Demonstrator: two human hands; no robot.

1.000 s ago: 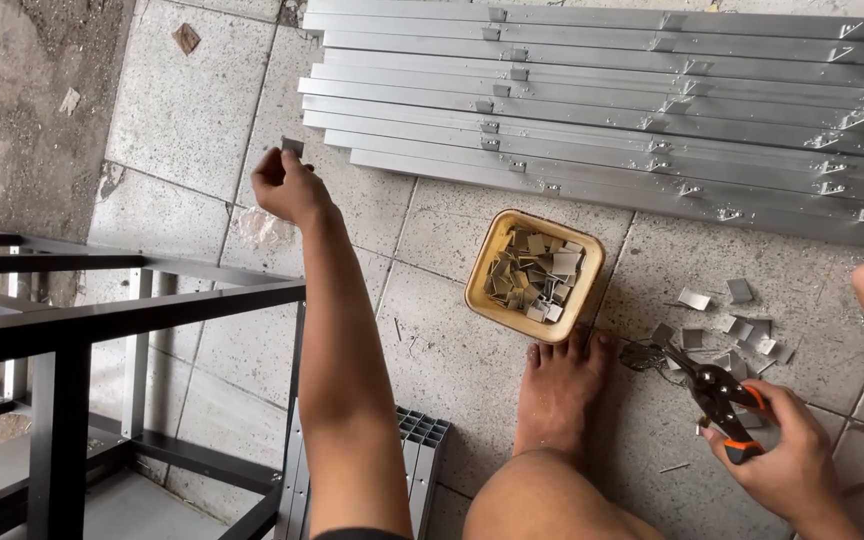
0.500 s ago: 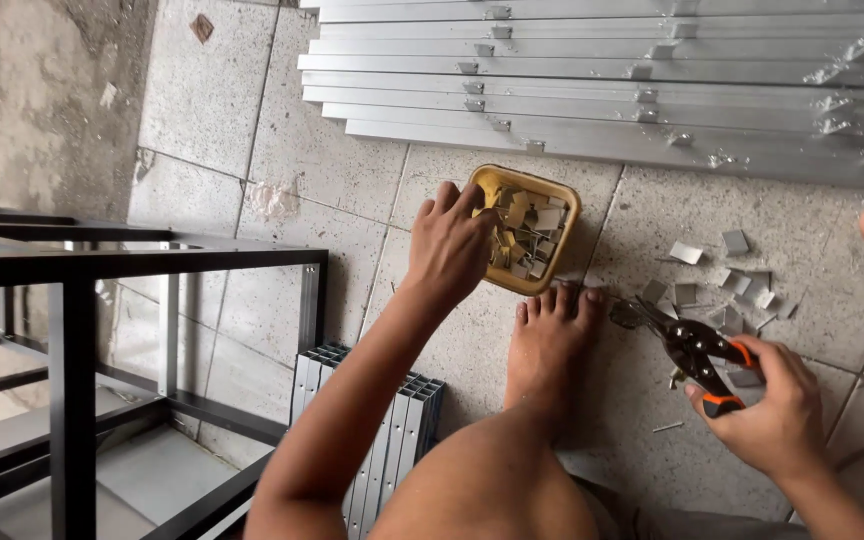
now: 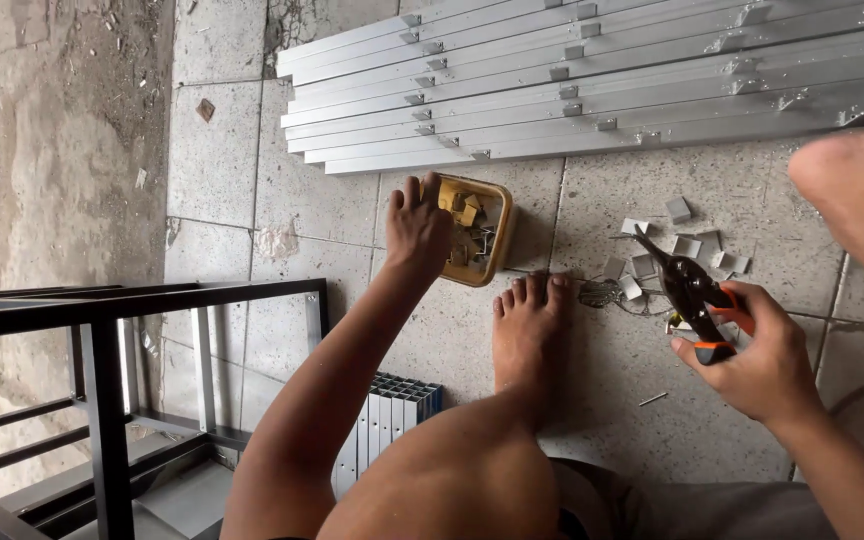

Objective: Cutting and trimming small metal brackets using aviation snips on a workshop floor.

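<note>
Our left hand (image 3: 420,228) covers part of the yellow tray (image 3: 493,232); contents too small to identify. Aluminium rails (image 3: 602,85) cut off at right edge.

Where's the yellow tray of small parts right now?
In the head view, the yellow tray sits on the tiled floor just below the stacked metal rails, ahead of the bare foot, with the left hand reaching into it.

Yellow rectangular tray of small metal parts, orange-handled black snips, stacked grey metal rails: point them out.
yellow rectangular tray (image 3: 500,232), head view, on its right rim.
orange-handled black snips (image 3: 690,290), head view, on the black body near the pivot.
stacked grey metal rails (image 3: 652,95), head view, mid-stack on one rail.
</note>
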